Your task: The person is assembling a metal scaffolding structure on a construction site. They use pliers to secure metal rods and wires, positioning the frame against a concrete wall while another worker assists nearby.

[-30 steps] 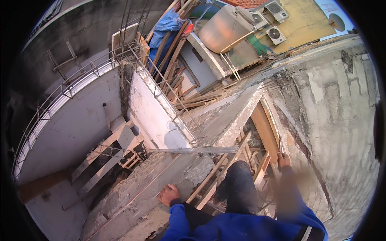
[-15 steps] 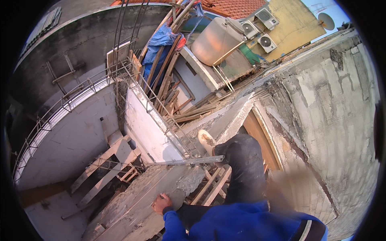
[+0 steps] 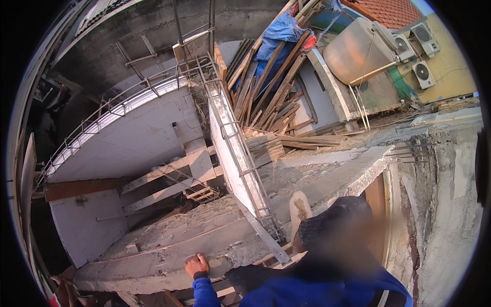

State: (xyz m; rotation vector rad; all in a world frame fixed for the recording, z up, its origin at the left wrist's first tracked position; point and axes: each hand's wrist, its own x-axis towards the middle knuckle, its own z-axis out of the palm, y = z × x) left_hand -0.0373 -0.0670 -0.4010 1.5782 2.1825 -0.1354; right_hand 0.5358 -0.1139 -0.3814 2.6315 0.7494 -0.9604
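Observation:
My left hand [image 3: 197, 265], below a blue sleeve, rests on the edge of a rough concrete beam [image 3: 153, 273]. Its fingers lie over the surface and seem to hold nothing. My right hand does not show; a blurred patch covers the area right of my bent, dark-trousered leg [image 3: 335, 217]. Beyond that leg, a cream, mud-stained boot [image 3: 299, 209] stands on the concrete. A grey metal bar [image 3: 261, 231] slants between the boot and the beam, apart from my left hand.
A rebar cage [image 3: 236, 138] runs along a white wall top. Timber braces [image 3: 169, 174] span the deep opening at left. Loose planks [image 3: 271, 92] and a blue tarp [image 3: 279, 36] are piled behind. A large water tank [image 3: 353, 51] stands far right, near a rough grey wall [image 3: 452, 194].
The view has swung left, so the scene sits further right. My left hand is still on the concrete beam, now closer to its near edge.

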